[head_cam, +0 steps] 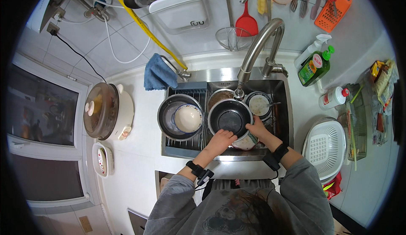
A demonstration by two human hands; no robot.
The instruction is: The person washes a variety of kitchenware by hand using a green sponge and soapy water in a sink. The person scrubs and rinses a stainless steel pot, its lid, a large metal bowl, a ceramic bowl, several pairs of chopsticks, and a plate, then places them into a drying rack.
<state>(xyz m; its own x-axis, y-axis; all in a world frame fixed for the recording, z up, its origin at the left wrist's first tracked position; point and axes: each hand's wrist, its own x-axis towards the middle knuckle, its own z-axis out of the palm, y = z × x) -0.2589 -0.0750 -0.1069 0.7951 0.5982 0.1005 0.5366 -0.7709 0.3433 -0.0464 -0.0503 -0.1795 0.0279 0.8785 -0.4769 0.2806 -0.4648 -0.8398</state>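
Both hands are at a dark-lined metal pot point(230, 119) in the stainless-steel sink, below the faucet head point(239, 92). My left hand point(223, 140) rests over its lower rim with fingers reaching inside. My right hand point(257, 128) grips the rim on its right side. Behind the pot sits a bowl with brownish contents point(219, 95); to the right is a small bowl point(258, 105) with food bits and a utensil. Another dish point(245, 143) lies partly hidden under the pot. Left of it, a second metal pot point(165, 117) holds a white bowl with a patterned rim point(188, 118) on a rack.
The curved faucet point(260, 41) arches over the sink. A blue cloth point(160, 73) hangs behind the rack. A green soap bottle point(314, 67), a white bottle with a red cap point(333, 98) and a white plastic basket point(325, 149) stand right. A lidded electric cooker point(109, 111) stands left.
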